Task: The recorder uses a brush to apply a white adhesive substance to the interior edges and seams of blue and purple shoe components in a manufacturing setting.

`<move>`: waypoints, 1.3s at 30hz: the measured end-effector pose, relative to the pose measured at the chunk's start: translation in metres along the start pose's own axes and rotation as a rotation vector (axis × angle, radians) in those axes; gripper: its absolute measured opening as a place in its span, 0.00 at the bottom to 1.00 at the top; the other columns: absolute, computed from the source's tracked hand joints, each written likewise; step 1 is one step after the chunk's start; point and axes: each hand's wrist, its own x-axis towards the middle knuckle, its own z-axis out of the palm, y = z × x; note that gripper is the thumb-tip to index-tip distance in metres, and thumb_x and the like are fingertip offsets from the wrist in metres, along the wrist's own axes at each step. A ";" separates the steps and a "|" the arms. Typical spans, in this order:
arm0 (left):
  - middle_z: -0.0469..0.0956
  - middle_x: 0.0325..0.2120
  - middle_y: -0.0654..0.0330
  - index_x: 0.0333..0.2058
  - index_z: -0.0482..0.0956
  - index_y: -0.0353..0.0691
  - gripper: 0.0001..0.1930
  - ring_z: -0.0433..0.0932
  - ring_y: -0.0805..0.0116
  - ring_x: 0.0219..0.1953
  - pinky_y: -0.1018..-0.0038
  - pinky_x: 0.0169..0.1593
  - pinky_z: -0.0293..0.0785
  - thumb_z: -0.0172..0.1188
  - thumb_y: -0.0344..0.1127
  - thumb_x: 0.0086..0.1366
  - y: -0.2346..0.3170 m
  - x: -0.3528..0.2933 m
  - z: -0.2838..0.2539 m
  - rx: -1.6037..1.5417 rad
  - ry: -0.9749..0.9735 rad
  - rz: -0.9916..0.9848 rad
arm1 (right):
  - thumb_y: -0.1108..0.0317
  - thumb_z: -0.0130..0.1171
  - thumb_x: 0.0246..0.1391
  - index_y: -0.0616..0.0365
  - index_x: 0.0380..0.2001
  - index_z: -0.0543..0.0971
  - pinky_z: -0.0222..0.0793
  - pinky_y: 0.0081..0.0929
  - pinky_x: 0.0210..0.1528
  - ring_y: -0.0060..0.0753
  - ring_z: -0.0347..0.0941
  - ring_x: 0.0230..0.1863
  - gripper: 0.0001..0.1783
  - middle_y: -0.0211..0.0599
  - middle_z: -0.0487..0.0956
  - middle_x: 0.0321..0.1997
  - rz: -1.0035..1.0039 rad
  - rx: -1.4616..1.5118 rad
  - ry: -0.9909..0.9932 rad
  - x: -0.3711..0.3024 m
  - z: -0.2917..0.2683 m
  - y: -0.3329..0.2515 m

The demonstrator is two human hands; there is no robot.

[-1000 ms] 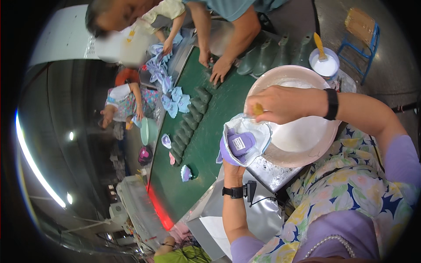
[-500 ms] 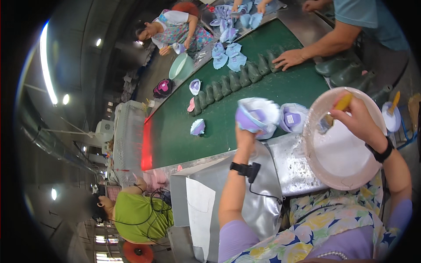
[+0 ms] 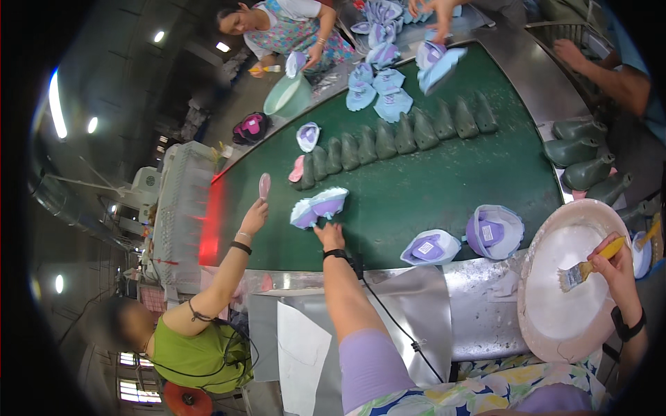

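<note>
At the end of my outstretched left arm, my left hand [image 3: 329,236] is closed at the lower edge of a purple-and-blue shoe upper [image 3: 329,202]. That piece sits against another upper [image 3: 303,213] on the green belt [image 3: 374,201]. My right hand [image 3: 615,267] grips a flat paintbrush [image 3: 598,256] by its yellow handle. Its bristles hang over the white liquid in a large pale pink basin [image 3: 535,315]. Left of the basin lie two more uppers, one pointed [image 3: 430,247] and one rounder [image 3: 494,232], each with a white label inside.
A row of dark green shoe lasts [image 3: 406,133] crosses the belt, with blue uppers [image 3: 392,97] beyond it. More lasts [image 3: 581,152] stand at the right edge. A co-worker in green [image 3: 201,350] reaches in with a pink oval piece [image 3: 264,187]. Another co-worker brushes beside a green basin [image 3: 288,97].
My left hand has carried an upper leftward to the one on the belt. My right hand has lifted the brush into view. One co-worker's hand has left the lasts; the one in green has reached in.
</note>
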 end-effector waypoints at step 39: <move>0.73 0.42 0.50 0.52 0.72 0.42 0.24 0.74 0.51 0.42 0.65 0.41 0.73 0.60 0.24 0.54 -0.024 -0.345 -0.020 1.350 -1.444 1.346 | 0.71 0.60 0.51 0.61 0.36 0.73 0.70 0.45 0.38 0.57 0.76 0.37 0.11 0.52 0.79 0.31 -0.415 -0.573 -0.565 -0.020 0.044 0.023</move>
